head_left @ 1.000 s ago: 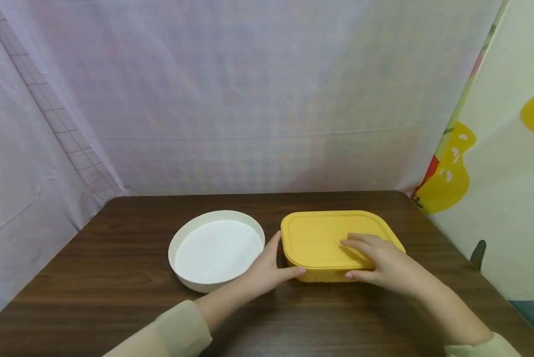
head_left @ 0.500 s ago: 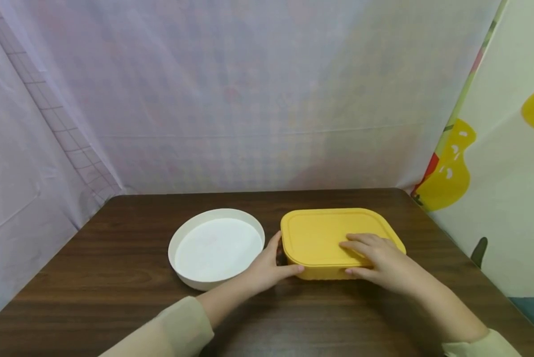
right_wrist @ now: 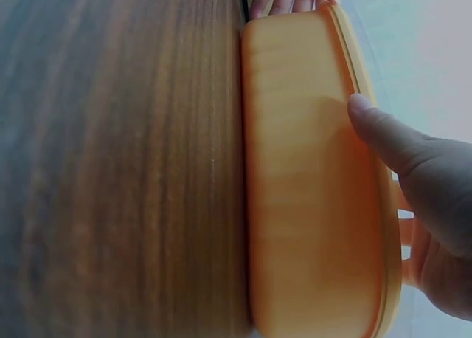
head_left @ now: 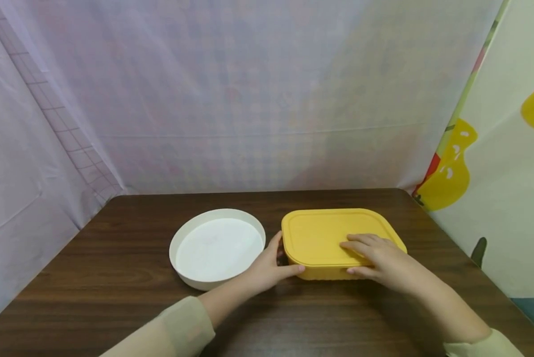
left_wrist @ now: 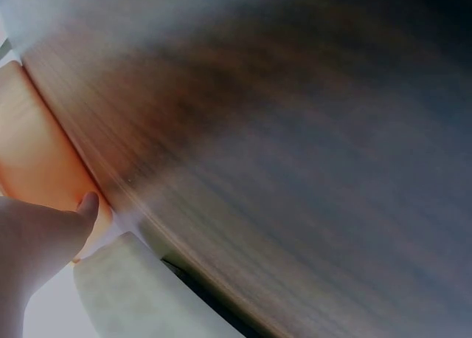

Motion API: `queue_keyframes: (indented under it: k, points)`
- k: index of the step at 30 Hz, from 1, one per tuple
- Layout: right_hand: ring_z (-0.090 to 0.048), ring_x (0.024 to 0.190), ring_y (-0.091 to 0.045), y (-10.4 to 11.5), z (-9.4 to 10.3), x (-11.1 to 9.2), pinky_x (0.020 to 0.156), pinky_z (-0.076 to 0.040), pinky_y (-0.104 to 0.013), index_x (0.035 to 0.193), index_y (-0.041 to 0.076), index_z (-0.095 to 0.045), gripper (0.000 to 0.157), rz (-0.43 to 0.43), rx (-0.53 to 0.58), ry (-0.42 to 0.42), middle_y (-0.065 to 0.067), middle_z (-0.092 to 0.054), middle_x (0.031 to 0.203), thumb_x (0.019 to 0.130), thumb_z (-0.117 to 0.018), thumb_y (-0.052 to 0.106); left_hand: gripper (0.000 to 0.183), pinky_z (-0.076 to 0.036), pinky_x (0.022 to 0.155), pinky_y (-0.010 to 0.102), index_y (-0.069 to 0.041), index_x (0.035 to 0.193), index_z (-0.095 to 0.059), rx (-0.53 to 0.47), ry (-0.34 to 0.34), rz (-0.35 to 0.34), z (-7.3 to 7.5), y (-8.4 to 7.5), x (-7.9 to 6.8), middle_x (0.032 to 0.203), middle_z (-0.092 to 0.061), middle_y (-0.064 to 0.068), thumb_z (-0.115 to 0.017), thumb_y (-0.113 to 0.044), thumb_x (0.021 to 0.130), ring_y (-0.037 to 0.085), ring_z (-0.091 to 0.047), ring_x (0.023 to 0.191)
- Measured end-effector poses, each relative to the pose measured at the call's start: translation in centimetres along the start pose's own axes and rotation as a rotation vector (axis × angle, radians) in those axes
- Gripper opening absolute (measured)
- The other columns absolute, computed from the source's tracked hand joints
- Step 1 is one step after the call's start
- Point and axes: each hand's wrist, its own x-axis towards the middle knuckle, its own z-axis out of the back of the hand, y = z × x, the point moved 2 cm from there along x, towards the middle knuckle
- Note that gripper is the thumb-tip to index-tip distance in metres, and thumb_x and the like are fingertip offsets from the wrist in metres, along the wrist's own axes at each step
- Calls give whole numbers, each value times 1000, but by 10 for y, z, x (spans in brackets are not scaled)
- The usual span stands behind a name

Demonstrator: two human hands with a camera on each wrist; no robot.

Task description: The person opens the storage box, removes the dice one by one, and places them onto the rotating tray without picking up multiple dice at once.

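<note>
A yellow rectangular lidded food container (head_left: pixel 338 273) stands on the dark wooden table, its flat lid (head_left: pixel 313 235) on top. At its left front corner my left hand (head_left: pixel 264 270) holds the side, thumb on the front wall and fingers along the left end. My right hand (head_left: pixel 385 263) lies over the lid's right front part, fingers spread on top and thumb at the front rim. In the right wrist view the thumb (right_wrist: pixel 387 135) touches the lid's edge. The left wrist view shows only part of the left hand (left_wrist: pixel 44 238) against the container (left_wrist: pixel 44 157). The container's inside is hidden.
Left of the container, a round white shallow dish (head_left: pixel 217 250) sits on the wooden table (head_left: pixel 115 277), partly behind my left forearm. Pale curtains (head_left: pixel 258 99) hang behind the table, and a printed cloth (head_left: pixel 507 208) hangs on the right.
The view has shifted very slightly. Both hands keep their places on the container, and the dish has not moved.
</note>
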Motion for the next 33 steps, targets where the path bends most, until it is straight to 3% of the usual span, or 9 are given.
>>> queue_keyframes:
  k: [18, 27, 33]
  points:
    - [-52, 117, -36, 2, 4, 3, 95, -39, -54, 126, 8, -61, 47, 34, -15, -4, -14, -58, 127, 90, -66, 38, 97, -38, 100, 47, -2, 152, -13, -2, 0, 0, 1, 2, -1, 147, -35, 18, -77, -27, 83, 38, -42, 128]
    - [-55, 114, -30, 3, 8, 5, 94, -41, -50, 126, 11, -61, 43, 46, -26, -21, -6, -60, 125, 92, -63, 38, 96, -38, 101, 47, -1, 151, -14, -3, -1, -12, 0, 3, -1, 146, -37, 19, -77, -27, 83, 37, -43, 127]
    - [-57, 112, -27, 4, 12, 8, 92, -44, -48, 128, 14, -59, 40, 6, -37, -30, -2, -61, 123, 92, -66, 30, 93, -37, 101, 47, -5, 152, -16, 0, 1, -19, 1, 2, -1, 147, -36, 17, -76, -28, 84, 35, -43, 127]
